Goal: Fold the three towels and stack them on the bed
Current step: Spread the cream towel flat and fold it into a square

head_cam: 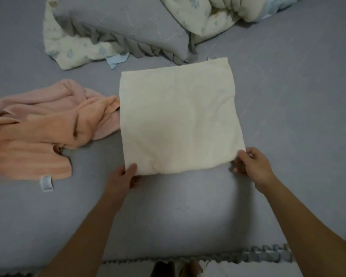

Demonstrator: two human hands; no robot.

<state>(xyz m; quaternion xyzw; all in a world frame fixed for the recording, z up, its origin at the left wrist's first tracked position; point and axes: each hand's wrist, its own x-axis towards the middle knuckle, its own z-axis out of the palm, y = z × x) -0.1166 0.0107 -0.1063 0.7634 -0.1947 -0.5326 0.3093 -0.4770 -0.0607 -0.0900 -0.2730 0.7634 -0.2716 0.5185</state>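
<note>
Nearest edge of the bed (188, 216): grey sheet, with a ruffled grey trim running along the bottom of the view. Two bare forearms reaching forward and slightly inward from the bottom corners, both stretched out fairly straight.

Left hand (122, 176) at the near-left corner of the cream towel (178, 120), thumb on top of the fabric, fingers tucked under it, so a closed pinch grip on that corner. Right hand (252, 164) at the near-right corner, same sort of thing: thumb over the edge, fingers curled beneath, pinched shut on the cloth. Wrists roughly level, palms facing in toward each other.

Cream towel itself lying mostly flat in the middle of the bed, looking like a rough square, near edge lifted a touch between the two hands, a soft shadow under it.

Off to the left, a pink towel (48, 108) and a peach towel (34, 144) bunched together in a crumpled heap, one end touching the cream towel's left edge. Small white tag (46, 183) sticking out at the near side of the peach one.

Farther back, a grey pillow (124, 27) with a frilly border, resting on a pale printed quilt (204, 15) that's rumpled along the top.
</note>
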